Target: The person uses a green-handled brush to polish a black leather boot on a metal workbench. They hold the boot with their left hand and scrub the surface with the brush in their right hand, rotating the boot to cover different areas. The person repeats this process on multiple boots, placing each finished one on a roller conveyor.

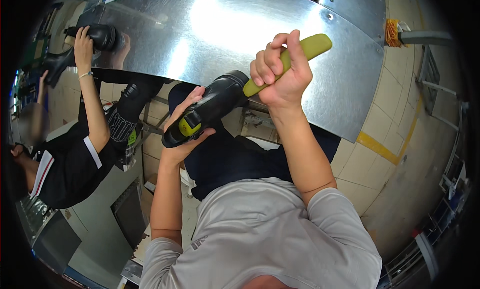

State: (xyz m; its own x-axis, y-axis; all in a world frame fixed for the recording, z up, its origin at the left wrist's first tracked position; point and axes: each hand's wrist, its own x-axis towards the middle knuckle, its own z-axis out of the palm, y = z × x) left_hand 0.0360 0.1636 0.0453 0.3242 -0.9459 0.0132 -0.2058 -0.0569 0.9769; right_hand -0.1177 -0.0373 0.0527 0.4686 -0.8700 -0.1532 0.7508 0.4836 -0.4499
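My left hand is wrapped round a black shoe, its thumb on one side and its fingers on the other. The shoe is tilted, with the toe towards the metal table and the opening towards me. Yellow-green shows inside that opening. In my right hand is a long olive-green insole, gripped in a fist with the thumb along it. One end of the insole sticks up past the thumb. Its lower end comes close to the shoe's toe; I cannot tell if they touch.
A metal table with a shiny top stretches in front of me. At its left end a co-worker's hand holds another black shoe. Orange wrapping surrounds a metal bar at the right. A yellow line marks the tiled floor.
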